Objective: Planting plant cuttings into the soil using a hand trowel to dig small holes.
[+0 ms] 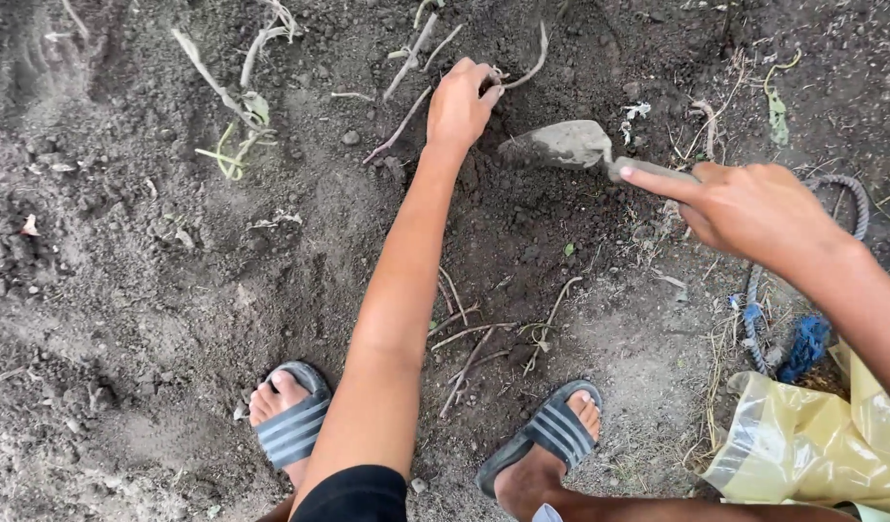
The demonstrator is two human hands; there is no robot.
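— What fills most of the view?

— Dark loose soil (174,290), everywhere. The person crouches on it, with two feet in grey striped sandals (292,425) at the bottom edge. At the lower right corner lies a yellow plastic bag (812,440), and just beside it a grey rope (856,198) with a blue end.

— And the hands, where are they?

— The left hand (459,101) is stretched far forward. Its fingers are curled together and pinch a thin pale root or stem (532,63) at the soil surface, near the upper middle. The right hand (754,208) comes from the right side. It is closed around the handle of a small trowel (561,145), with the index finger laid straight along the handle.

— How does the trowel lie to the root?

— Its long axis goes almost level, from right to left. The soil-covered blade points toward the left hand and sits just beside it, a little lower and to the right. The left hand is the nearer one to the root; the blade tip is near but not touching it, I think.

— Something in the way?

— Only dry stems (223,92) to the left and small twigs (474,338) between the feet, well apart from the blade.
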